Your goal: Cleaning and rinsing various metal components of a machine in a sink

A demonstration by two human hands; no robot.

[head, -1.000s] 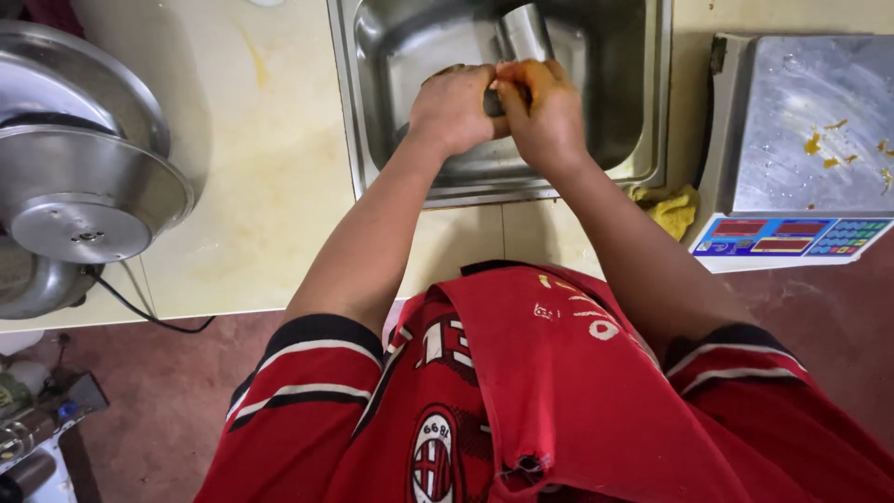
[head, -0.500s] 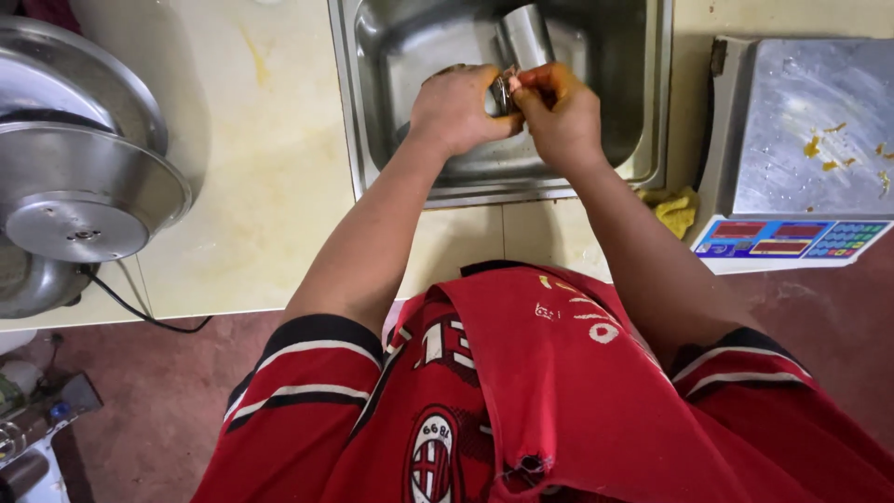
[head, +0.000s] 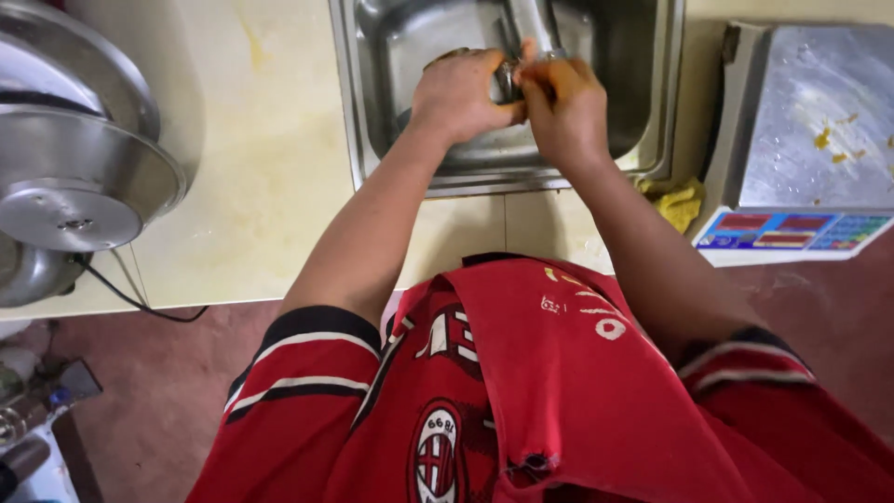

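Your left hand (head: 463, 93) and right hand (head: 562, 107) both curl tight around a small metal thing (head: 507, 82) at the frame's top middle; keep it low over the sink (head: 372, 112).

One panel of this kind is seen: the sloped front panel (head: 792, 231) of a weighing scale (head: 810, 121), set at the right end of the bench (head: 270, 186), at its front edge. It is a long, narrow strip, with red display windows to the left and a blue keypad block to the right, framed in white.
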